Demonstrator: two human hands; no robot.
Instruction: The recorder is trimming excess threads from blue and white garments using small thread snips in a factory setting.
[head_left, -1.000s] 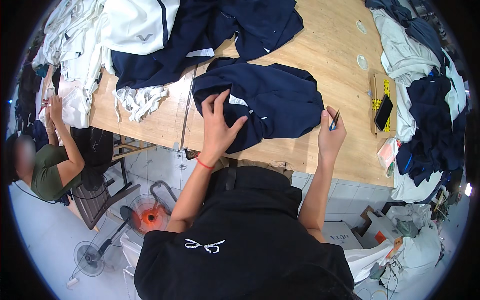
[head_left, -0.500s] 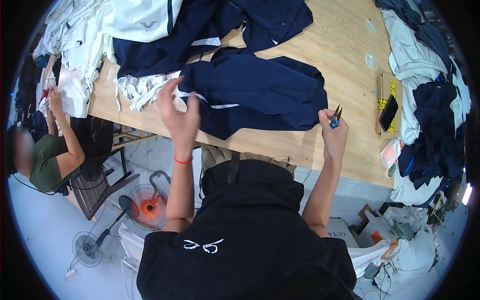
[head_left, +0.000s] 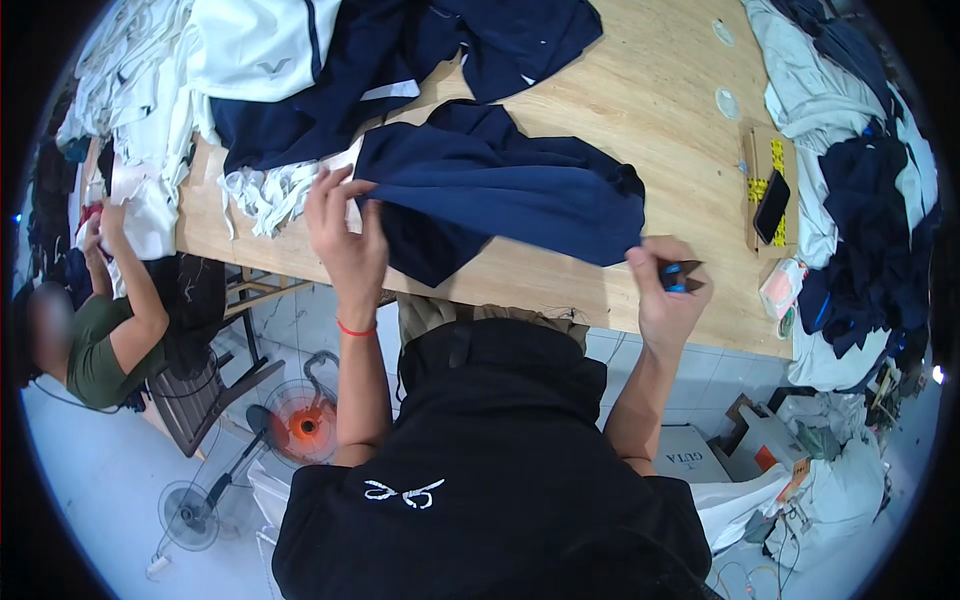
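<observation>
A navy blue garment (head_left: 500, 195) lies along the front of the wooden table, its near edge drawn out between my two hands. At its left end my left hand (head_left: 345, 240) pinches the cloth between thumb and forefinger, the other fingers raised. My right hand (head_left: 670, 305) grips the garment's near right corner with the thumb and fingertips. Tucked in that same hand is a pair of thread snips (head_left: 680, 277) with blue on it, blurred by motion. A darker part of the garment hangs toward the table's near edge, below the stretched part.
White fabric strips (head_left: 265, 195) lie left of the garment. Navy and white clothes (head_left: 265, 50) are heaped beyond. At right are a cardboard box (head_left: 775, 150) with a phone (head_left: 772, 208) on it, and more clothes (head_left: 865, 240). A co-worker (head_left: 110, 330) handles white cloth at far left.
My left hand has come down from above the cloth and taken hold of its left end. My right hand has moved slightly down and right, and the garment's near edge is pulled straighter.
</observation>
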